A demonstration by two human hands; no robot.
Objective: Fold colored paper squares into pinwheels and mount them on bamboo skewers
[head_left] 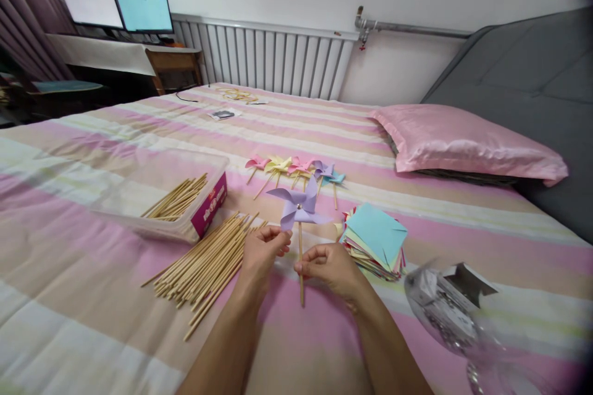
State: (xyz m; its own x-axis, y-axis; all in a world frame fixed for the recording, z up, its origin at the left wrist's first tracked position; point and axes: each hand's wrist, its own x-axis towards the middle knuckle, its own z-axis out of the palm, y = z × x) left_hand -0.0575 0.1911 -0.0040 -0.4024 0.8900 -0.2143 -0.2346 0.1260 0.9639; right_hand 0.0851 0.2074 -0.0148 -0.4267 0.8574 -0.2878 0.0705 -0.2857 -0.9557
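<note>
While your right hand [331, 266] pinches the wooden stick [301, 262] of the purple pinwheel [299, 205] between thumb and forefinger, your left hand [263, 251] sits just to its left with the fingertips closed lightly on the lowest blade; the pinwheel stands upright above the striped bedsheet [92, 296], near you and at the middle of the scene. Judged from this pose, the work in hand is checking or seating the paper head on its stick. To do that well, keep the stick vertical and grip it somewhat higher for steadiness, hold the blade by its edge rather than creasing it, and confirm that the centre pin [299, 205] sits square so the head turns freely. Five finished pinwheels [296, 168] lie in a row just beyond, in pink, yellow, pink, purple and blue. A loose pile of bamboo sticks [206, 262] lies to the left of your left hand, touching the near corner of a clear plastic box [185, 197] that holds more sticks. A stack of coloured paper squares [375, 237] rests just right of your right hand. A clear packet [445, 305] with a grey card top lies near right; its contents are blurred. The box carries a magenta label [210, 203] with pale characters, too small to read. No other writing is legible; the two monitors [115, 5] at far left show only bright, unreadable screens, and a pink pillow [463, 142] lies at far right.
</note>
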